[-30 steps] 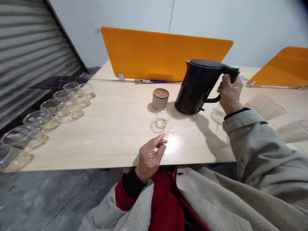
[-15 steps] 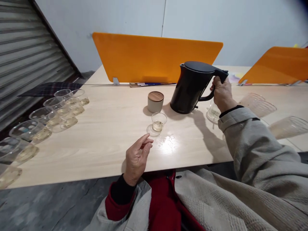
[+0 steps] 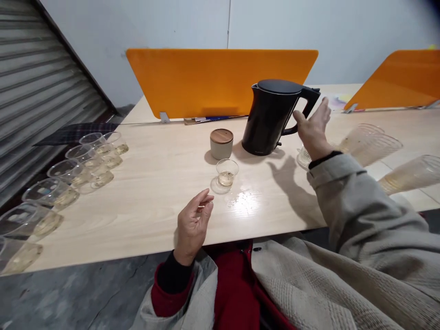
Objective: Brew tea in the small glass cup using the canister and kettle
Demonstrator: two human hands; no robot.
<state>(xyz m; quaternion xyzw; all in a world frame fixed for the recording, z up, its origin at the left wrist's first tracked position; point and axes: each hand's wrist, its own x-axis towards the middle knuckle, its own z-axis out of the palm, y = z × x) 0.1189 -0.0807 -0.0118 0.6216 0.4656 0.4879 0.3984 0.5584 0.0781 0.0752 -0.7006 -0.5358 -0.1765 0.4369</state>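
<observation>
A black electric kettle (image 3: 270, 120) stands upright on the table, its handle toward the right. Just beside that handle is my right hand (image 3: 314, 127), fingers stretched and thumb apart, holding nothing. My left hand (image 3: 193, 224) hovers near the table's front edge, empty, with loosely bent fingers and the thumb apart from them. Beyond its fingertips sits a small clear cup (image 3: 227, 174) with a little pale liquid and dark bits in it. Behind the cup is a grey canister (image 3: 221, 149) with a wooden lid. A glass vessel (image 3: 304, 158) is partly hidden behind my right wrist.
Several clear cups (image 3: 68, 176) with pale liquid line the table's left side. Stacked clear cups (image 3: 371, 142) lie on the right. Orange dividers (image 3: 220, 80) stand along the back. A wet patch (image 3: 245, 201) shines on the table (image 3: 144, 201).
My right hand has let go of the kettle's handle and its fingers have spread. The kettle stays standing on the table. My left hand has hardly moved.
</observation>
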